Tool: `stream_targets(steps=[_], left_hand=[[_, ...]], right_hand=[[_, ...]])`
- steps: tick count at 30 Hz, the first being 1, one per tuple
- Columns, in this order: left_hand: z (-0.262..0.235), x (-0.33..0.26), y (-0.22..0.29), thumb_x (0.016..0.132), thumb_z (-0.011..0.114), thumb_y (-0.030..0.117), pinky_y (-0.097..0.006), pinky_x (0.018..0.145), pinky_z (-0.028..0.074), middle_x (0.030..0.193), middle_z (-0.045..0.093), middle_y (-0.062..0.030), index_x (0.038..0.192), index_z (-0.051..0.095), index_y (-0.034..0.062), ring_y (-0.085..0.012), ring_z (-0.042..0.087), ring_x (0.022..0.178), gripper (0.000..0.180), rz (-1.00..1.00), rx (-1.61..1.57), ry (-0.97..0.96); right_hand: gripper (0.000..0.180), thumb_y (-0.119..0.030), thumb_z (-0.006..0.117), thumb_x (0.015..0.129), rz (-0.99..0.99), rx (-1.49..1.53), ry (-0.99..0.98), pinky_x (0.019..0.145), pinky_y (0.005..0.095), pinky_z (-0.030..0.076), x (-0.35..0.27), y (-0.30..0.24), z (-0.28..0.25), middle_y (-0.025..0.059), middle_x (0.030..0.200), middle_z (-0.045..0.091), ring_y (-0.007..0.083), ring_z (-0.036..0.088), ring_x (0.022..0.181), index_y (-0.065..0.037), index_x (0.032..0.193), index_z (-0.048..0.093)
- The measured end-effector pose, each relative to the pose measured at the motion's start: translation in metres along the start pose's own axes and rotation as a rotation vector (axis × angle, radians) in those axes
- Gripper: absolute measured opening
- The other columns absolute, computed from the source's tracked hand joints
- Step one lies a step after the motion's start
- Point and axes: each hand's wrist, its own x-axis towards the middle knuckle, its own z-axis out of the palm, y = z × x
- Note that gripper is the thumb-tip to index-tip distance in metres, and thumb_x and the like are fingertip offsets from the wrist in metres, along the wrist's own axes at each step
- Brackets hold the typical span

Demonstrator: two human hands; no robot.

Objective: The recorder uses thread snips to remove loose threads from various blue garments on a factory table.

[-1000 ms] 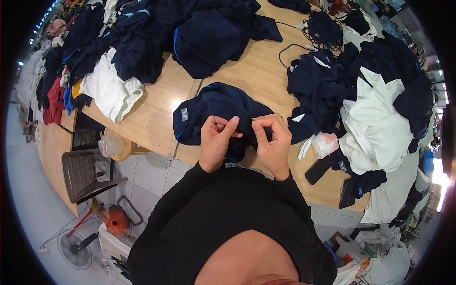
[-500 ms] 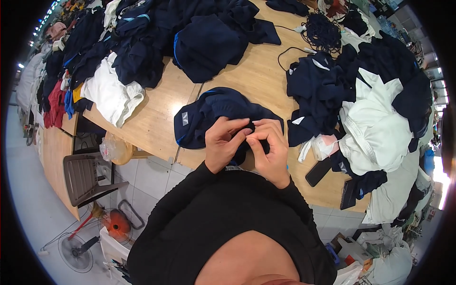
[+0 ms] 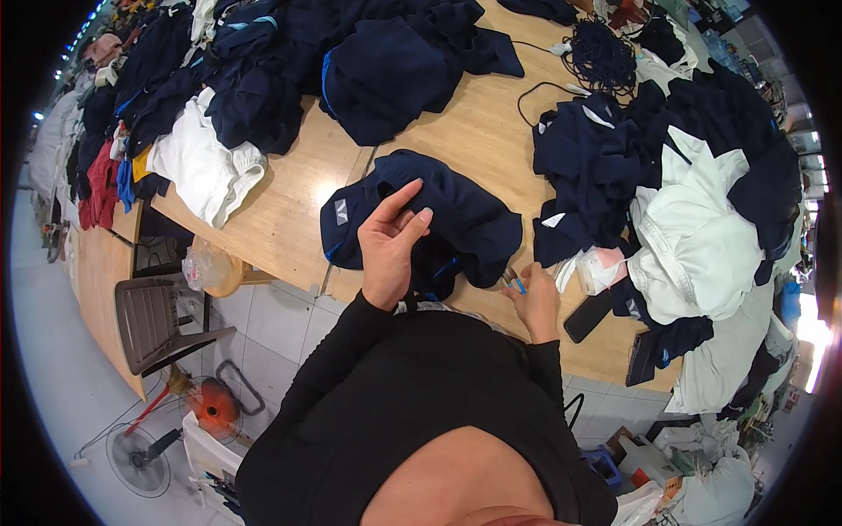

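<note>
Navy cloth, soft and folded, makes the dark garment (image 3: 469, 215) which lies on the wooden table (image 3: 294, 206), close to its near edge. Half a second ago the fingertips of both hands met above it; now they are apart. The left hand (image 3: 390, 245) is over the garment, its forefinger and thumb spread; the other fingers are curled, and I cannot tell if they hold cloth. The right hand (image 3: 537, 302) has gone to the right and nearer, its fingers narrow at a small blue object (image 3: 520, 286); a firm hold I cannot confirm. A flat black phone (image 3: 588, 316) lies just right of this hand. Smooth bare wood is open left of the garment and beyond it; toward the right navy pile (image 3: 583, 167) only a narrow strip remains.
</note>
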Motion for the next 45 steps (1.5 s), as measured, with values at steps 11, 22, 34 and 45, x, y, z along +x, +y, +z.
stream_targets(steps=[11,22,34,45], left_hand=[[0.007,-0.010,0.017,0.096,0.075,-0.008,-0.017,0.076,0.044,0.089,0.056,0.0077,0.149,0.063,-0.0032,-0.0010,0.050,0.079,0.054,0.024,-0.078,-0.043],[0.016,-0.028,0.032,0.094,0.074,-0.016,-0.016,0.068,0.040,0.089,0.054,0.0087,0.150,0.062,-0.0013,0.0004,0.048,0.078,0.059,0.162,0.096,-0.159],[0.015,-0.032,0.038,0.092,0.074,-0.018,-0.017,0.073,0.049,0.110,0.060,0.0013,0.148,0.063,-0.0037,-0.0010,0.059,0.088,0.059,0.209,0.193,-0.239],[0.012,-0.028,0.036,0.090,0.077,-0.017,-0.018,0.081,0.055,0.126,0.067,-0.0030,0.148,0.062,-0.0044,-0.0033,0.064,0.091,0.060,0.244,0.233,-0.296]], right_hand=[[0.015,-0.005,0.078,0.093,0.047,0.217,-0.009,0.069,0.0384,0.054,0.011,0.006,-0.051,0.0150,0.083,0.069,0.0263,0.069,0.074,0.002,0.099,0.066],[0.027,-0.010,0.066,0.105,-0.330,0.826,-0.023,0.077,0.0318,0.052,0.033,-0.143,-0.099,0.0131,0.101,0.070,0.0211,0.065,0.082,-0.001,0.130,0.062],[0.031,-0.007,0.088,0.090,-0.433,0.658,0.360,0.066,0.0342,0.059,0.029,-0.150,-0.079,0.0161,0.097,0.074,0.0282,0.074,0.077,0.002,0.110,0.066],[0.022,-0.005,0.086,0.090,-0.500,0.610,0.388,0.067,0.0349,0.060,0.032,-0.151,-0.086,0.0183,0.096,0.078,0.0306,0.078,0.077,0.003,0.102,0.069]])
